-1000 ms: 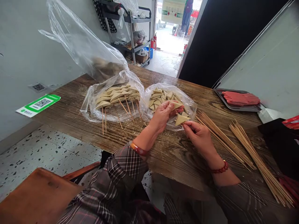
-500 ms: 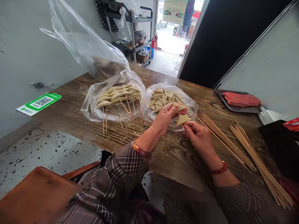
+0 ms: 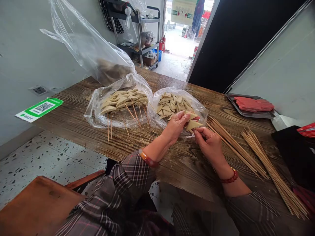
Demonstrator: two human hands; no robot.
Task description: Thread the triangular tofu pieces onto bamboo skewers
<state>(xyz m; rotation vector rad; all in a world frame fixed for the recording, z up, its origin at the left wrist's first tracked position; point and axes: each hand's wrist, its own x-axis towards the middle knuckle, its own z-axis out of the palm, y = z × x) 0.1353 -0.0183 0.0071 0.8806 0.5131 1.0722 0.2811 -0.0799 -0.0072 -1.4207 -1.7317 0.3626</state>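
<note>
One tan folded triangle (image 3: 192, 115) is gripped by the left fingers (image 3: 185, 118); a second triangle (image 3: 193, 125), also tan, is held at the right fingertips (image 3: 197, 131).

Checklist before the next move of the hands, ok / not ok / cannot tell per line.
1. Left hand has a grip on the upper tan triangle: ok.
2. Right hand closed at the bottom edge of the lower tan triangle: ok.
3. Stick seated in the lower tan triangle: cannot tell, fingers cover that spot.
4. Loose pieces within view: ok, a pile lies in the open right-hand bag.
5. Spare sticks on the table: ok, near bundle and far bundle, both right of the right hand.
6. Tabletop free of debris: not ok, crumbs are scattered by the left forearm.
</note>
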